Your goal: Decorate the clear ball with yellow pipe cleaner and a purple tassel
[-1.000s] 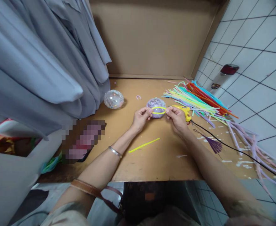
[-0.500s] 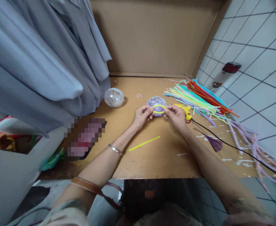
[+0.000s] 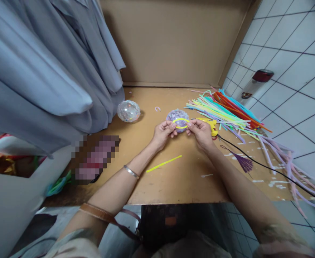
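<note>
Between my two hands is a yellow pipe cleaner (image 3: pixel 181 127) bent into an oval loop. My left hand (image 3: pixel 164 132) pinches its left end, and my right hand (image 3: pixel 200 132) pinches the right end. Just behind the loop sits a clear ball with purple trim (image 3: pixel 177 114) on the table. A straight yellow pipe cleaner (image 3: pixel 164 163) lies in front of my hands. Partly hidden by my right hand, a yellow glue gun (image 3: pixel 213 126) rests with its black cord running right.
A second clear ball (image 3: pixel 129 111) stands at the back left, near a small curled pink piece (image 3: pixel 158 109). Coloured pipe cleaners (image 3: pixel 227 111) are heaped at right, by a purple tassel (image 3: pixel 242 162). A clear bottle with a red lid (image 3: pixel 262 76) stands by the tiled wall. Grey cloth (image 3: pixel 52 71) hangs left.
Both hands keep their pinch on the loop, with hardly any movement. The whole view has shifted very slightly.
</note>
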`<state>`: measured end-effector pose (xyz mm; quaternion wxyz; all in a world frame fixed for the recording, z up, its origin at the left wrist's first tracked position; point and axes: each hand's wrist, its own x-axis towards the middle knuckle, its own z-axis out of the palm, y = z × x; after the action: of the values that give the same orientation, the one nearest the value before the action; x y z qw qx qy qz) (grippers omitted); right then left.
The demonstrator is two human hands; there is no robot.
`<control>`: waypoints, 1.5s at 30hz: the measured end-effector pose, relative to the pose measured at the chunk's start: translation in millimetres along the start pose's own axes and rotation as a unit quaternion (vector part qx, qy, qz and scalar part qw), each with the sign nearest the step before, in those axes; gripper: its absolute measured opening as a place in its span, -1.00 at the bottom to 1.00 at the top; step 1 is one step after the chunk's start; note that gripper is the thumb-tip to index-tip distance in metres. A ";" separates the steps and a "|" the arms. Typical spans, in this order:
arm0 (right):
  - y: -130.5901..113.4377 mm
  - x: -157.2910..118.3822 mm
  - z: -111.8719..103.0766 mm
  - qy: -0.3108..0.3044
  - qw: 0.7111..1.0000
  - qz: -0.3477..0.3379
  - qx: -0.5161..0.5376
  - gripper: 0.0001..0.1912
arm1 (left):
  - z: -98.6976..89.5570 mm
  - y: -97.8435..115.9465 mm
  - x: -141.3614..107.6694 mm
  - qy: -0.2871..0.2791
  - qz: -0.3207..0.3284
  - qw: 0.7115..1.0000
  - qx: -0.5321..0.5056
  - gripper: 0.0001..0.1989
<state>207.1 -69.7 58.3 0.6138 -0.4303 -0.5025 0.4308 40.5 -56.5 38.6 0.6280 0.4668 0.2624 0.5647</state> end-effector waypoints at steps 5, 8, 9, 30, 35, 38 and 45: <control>1.6 1.0 -1.5 -0.015 1.000 0.004 -0.013 -0.51 | -1.3 0.5 0.3 0.008 -0.006 1.000 0.005 -0.45; 2.0 1.5 -2.8 -0.021 1.000 0.010 -0.018 -0.49 | -2.2 0.4 1.3 0.023 -0.003 1.000 -0.010 -0.43; 1.8 1.6 -3.2 -0.024 0.999 0.013 -0.022 -0.49 | -2.6 0.0 1.8 0.027 0.001 1.000 -0.010 -0.43; 30.3 19.7 -18.5 0.096 0.985 -0.112 -0.093 -0.50 | -52.3 -28.9 29.1 0.101 0.119 0.966 0.204 -0.25; 40.8 21.2 -17.5 0.125 0.979 -0.111 -0.120 -0.58 | -51.0 -33.6 32.6 0.032 0.097 0.971 0.215 -0.08; 42.4 21.0 -17.1 0.116 0.972 -0.126 -0.159 -0.63 | -44.3 -35.8 35.5 -0.006 0.107 0.973 0.205 -0.05; 36.7 18.4 -17.4 0.103 0.941 -0.216 -0.239 -0.73 | -34.7 -36.0 28.9 0.010 0.097 0.977 0.191 -0.17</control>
<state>223.0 -44.1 25.4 0.6199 -0.4874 -0.6052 0.1088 34.0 -16.3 -2.2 0.4668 0.5961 0.3252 0.5665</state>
